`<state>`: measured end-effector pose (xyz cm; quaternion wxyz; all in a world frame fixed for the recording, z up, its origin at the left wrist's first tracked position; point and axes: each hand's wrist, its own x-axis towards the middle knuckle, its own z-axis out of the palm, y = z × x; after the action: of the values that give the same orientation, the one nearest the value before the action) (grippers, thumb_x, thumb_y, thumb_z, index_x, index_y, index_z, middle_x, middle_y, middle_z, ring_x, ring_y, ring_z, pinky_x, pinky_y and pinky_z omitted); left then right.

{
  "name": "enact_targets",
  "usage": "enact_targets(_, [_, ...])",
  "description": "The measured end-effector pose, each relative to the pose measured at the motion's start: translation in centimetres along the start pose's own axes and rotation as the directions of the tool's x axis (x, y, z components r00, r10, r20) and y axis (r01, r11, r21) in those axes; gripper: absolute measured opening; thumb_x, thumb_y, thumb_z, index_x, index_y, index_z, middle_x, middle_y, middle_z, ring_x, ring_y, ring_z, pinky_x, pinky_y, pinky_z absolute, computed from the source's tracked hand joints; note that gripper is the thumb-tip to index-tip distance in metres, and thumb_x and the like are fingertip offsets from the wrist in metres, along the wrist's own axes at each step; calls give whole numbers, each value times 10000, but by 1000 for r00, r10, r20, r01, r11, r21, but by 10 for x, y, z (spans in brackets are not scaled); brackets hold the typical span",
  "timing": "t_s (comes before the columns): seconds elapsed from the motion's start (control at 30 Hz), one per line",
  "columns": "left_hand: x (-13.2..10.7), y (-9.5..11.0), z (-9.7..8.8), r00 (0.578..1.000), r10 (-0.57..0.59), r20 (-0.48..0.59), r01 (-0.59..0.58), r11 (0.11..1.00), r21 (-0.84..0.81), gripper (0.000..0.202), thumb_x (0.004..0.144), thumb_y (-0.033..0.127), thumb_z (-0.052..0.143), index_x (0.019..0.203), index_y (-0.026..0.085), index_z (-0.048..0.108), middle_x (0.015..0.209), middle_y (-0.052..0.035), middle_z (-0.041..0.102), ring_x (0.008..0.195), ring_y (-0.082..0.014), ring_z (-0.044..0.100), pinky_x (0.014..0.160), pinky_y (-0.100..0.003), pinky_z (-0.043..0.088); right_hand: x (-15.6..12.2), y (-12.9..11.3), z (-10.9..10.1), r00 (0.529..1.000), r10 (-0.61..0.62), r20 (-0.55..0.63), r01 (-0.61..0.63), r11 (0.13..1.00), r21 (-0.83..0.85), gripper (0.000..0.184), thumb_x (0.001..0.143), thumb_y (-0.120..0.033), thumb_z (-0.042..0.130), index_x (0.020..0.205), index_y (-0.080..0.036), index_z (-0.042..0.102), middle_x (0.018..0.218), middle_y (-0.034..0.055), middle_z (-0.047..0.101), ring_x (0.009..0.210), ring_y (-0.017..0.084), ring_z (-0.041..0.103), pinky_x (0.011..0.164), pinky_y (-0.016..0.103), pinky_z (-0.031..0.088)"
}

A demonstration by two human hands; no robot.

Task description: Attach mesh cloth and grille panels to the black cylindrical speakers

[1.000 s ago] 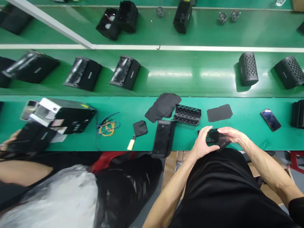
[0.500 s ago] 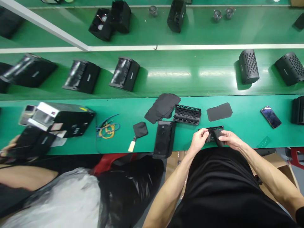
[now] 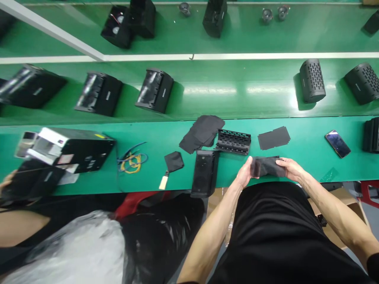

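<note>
My left hand (image 3: pixel 244 173) and my right hand (image 3: pixel 291 169) grip the two ends of a black speaker grille part (image 3: pixel 266 167) with dark cloth over it, held at the near edge of the green bench (image 3: pixel 304 165). Both hands are closed on it. Just beyond lie another perforated black grille (image 3: pixel 233 141) and a flat black cloth sheet (image 3: pixel 274 138). A pile of black cloth sheets (image 3: pixel 201 132) lies to the left of the grille. A black speaker housing (image 3: pixel 203 173) stands at the bench edge, left of my left hand.
A phone (image 3: pixel 337 143) lies at the right. Finished black speakers (image 3: pixel 312 81) and open housings (image 3: pixel 154 90) ride the green conveyor behind. At left, a black box (image 3: pixel 74 150), coloured wires (image 3: pixel 132 159), and another person's arm (image 3: pixel 23 227).
My hands spread apart to the ends of the part and lifted it slightly; the cloth now covers its front. The view shifted a little.
</note>
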<state>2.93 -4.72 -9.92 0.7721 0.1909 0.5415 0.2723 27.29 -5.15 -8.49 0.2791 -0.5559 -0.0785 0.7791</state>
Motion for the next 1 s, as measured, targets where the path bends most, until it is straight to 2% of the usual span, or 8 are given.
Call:
enact_targets(0.27, [3, -5, -11, 985, 172, 4, -169, 966, 195, 511, 767, 588, 799, 1009, 138, 789, 799, -67, 746, 656, -188, 642, 605, -314, 532, 4, 0, -3, 991, -118, -70, 110, 989, -101, 333, 652, -346, 889, 904, -192, 734, 853, 61, 784, 741, 206, 702, 748, 346, 595])
enact_targets(0.37, [1, -2, -18, 963, 270, -10, -258, 927, 271, 324, 787, 448, 799, 958, 173, 812, 960, -88, 756, 894, -249, 687, 788, -385, 590, 1, 0, -4, 960, -257, -114, 229, 949, -218, 314, 702, -387, 852, 942, -219, 743, 915, 41, 768, 865, 237, 683, 847, 381, 568])
enact_targets(0.43, [-1, -1, -23, 907, 421, 20, -390, 820, 419, 162, 805, 324, 771, 913, 218, 828, 1122, -99, 742, 1144, -295, 641, 1009, -461, 555, -2, 3, -6, 870, -487, -76, 398, 785, -474, 223, 801, -390, 781, 970, -245, 767, 1005, 56, 759, 1011, 273, 662, 972, 437, 532])
enact_targets(0.53, [-3, -7, -32, 757, 621, 206, -547, 429, 719, 257, 841, 160, 654, 962, 294, 837, 1355, -97, 677, 1350, -312, 526, 1169, -571, 446, -5, 16, -11, 690, -701, 180, 494, 273, -825, 178, 885, -288, 654, 975, -264, 806, 1138, 109, 729, 1196, 324, 588, 1093, 531, 451])
enact_targets(0.63, [-4, -23, -42, 703, 637, 316, -536, 183, 824, 441, 835, 61, 551, 1086, 309, 816, 1499, -104, 587, 1413, -314, 483, 1175, -599, 437, -7, 34, -20, 693, -654, 304, 404, 3, -915, 304, 827, -183, 609, 1041, -254, 813, 1284, 148, 675, 1293, 369, 516, 1053, 578, 453])
enact_targets(0.73, [-6, -40, -49, 705, 680, 202, -465, 228, 855, 524, 826, 48, 506, 1240, 249, 756, 1485, -144, 562, 1377, -304, 512, 1162, -537, 465, -7, 42, -28, 708, -646, 285, 359, -17, -933, 401, 793, -175, 576, 1136, -238, 774, 1336, 156, 630, 1308, 363, 509, 1038, 554, 475])
enact_targets(0.87, [-2, -47, -44, 753, 644, -137, -273, 495, 825, 508, 877, 190, 571, 1381, 205, 638, 1310, -139, 610, 1076, -261, 630, 1044, -461, 537, 5, 27, -23, 718, -695, 41, 247, 201, -948, 377, 858, -304, 560, 1193, -214, 708, 1208, 143, 626, 1096, 316, 595, 1011, 500, 512])
enact_targets(1.0, [10, -35, -33, 817, 523, -244, -186, 640, 746, 335, 871, 356, 700, 1184, 242, 723, 1197, -109, 627, 1050, -276, 641, 1017, -446, 527, 21, 5, -13, 770, -637, -26, 212, 295, -932, 306, 853, -405, 590, 1085, -232, 688, 1106, 116, 624, 1060, 322, 596, 1001, 482, 493])
